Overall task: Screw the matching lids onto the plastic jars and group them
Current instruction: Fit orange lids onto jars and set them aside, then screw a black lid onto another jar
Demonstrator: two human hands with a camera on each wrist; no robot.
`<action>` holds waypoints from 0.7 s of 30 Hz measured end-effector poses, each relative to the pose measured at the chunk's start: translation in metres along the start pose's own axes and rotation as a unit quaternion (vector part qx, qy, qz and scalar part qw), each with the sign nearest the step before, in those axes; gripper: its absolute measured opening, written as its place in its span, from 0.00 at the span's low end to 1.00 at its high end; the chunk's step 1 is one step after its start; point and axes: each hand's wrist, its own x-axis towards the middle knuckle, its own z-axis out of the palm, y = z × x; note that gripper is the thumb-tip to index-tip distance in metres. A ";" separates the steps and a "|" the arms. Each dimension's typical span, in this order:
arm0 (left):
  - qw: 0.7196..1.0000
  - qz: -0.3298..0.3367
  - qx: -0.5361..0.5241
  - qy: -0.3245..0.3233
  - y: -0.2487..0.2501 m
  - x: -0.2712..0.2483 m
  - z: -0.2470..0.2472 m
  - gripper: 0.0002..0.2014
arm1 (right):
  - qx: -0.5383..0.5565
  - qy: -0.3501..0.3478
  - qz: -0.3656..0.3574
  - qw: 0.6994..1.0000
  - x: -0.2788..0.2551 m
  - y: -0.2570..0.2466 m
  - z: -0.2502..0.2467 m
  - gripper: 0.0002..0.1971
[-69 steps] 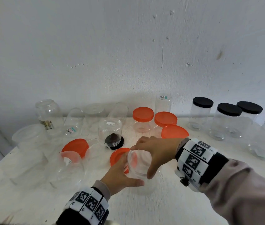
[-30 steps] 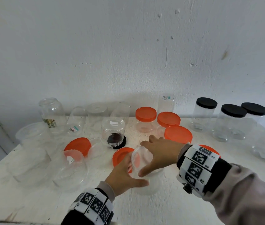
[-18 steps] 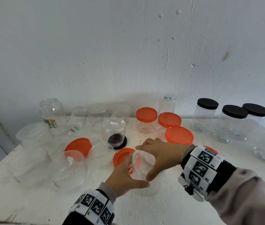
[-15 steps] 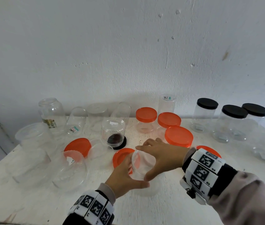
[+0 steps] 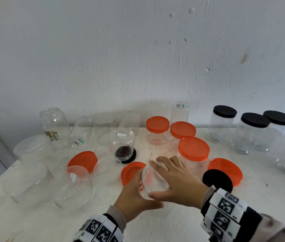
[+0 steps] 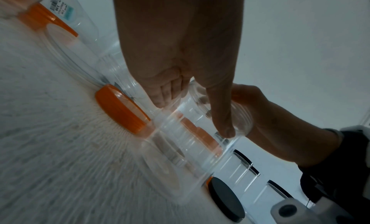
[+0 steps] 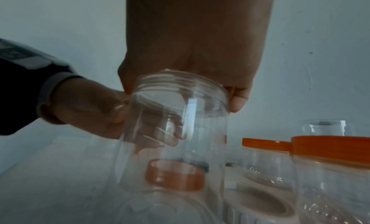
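Left hand: the left hand (image 5: 134,198) is curled round the side of the clear jar (image 7: 172,132), thumb in front, holding it up.
Right hand: the right hand (image 5: 174,182) sits on top of the jar. Its fingers (image 5: 162,163) are spread and bent over the clear lid (image 5: 153,180), gripping the rim.
Jar: it stands on the white table (image 5: 155,224), near the front, between both hands.
Close by: a loose orange lid (image 5: 131,172) lies flat just behind the jar, and a black lid (image 5: 216,179) lies to the right.
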 end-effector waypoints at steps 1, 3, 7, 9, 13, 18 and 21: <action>1.000 -0.004 0.004 -0.008 0.001 0.001 -0.001 0.42 | 0.001 0.006 0.007 1.000 -0.001 -0.001 0.003 0.47; 0.999 -0.014 0.020 -0.029 0.005 0.004 -0.004 0.42 | 0.003 0.012 0.022 1.000 -0.003 -0.001 0.006 0.47; 0.985 -0.049 0.110 -0.125 0.019 0.019 -0.017 0.42 | 0.024 0.013 0.062 0.998 -0.004 0.000 0.005 0.49; 0.965 -0.051 0.187 -0.175 0.030 0.035 -0.025 0.41 | 0.032 0.007 0.076 0.997 -0.008 0.005 0.004 0.50; 0.912 -0.099 0.337 -0.210 0.053 0.082 -0.037 0.42 | 0.048 -0.013 0.087 0.995 -0.017 0.019 -0.003 0.49; 0.905 -0.120 0.397 -0.095 0.069 0.153 -0.045 0.32 | 0.072 -0.036 0.095 0.992 -0.025 0.034 -0.012 0.51; 0.907 -0.131 0.400 -0.015 0.070 0.188 -0.047 0.22 | 0.072 -0.054 0.099 0.991 -0.024 0.040 -0.018 0.50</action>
